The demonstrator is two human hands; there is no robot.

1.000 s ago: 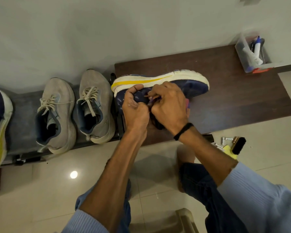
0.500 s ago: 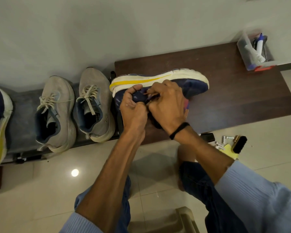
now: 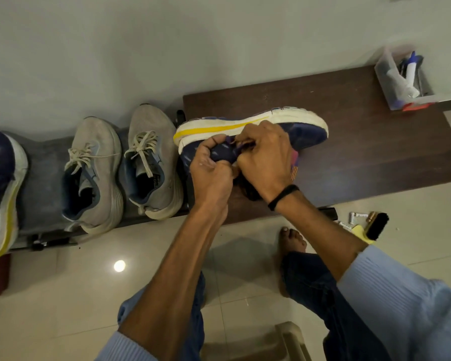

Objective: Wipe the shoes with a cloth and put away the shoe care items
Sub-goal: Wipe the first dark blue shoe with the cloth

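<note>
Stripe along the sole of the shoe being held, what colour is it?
Yellow; the stripe crosses the white sole of the navy shoe. Best in head view.

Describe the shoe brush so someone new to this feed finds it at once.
Start at the dark wooden bench against the wall, bearing the navy shoe. Off its near right corner, on the pale floor tiles, lies the brush beside a yellow item. Its black bristles and brown wooden end set it apart from the small silvery pieces next to it.
</note>
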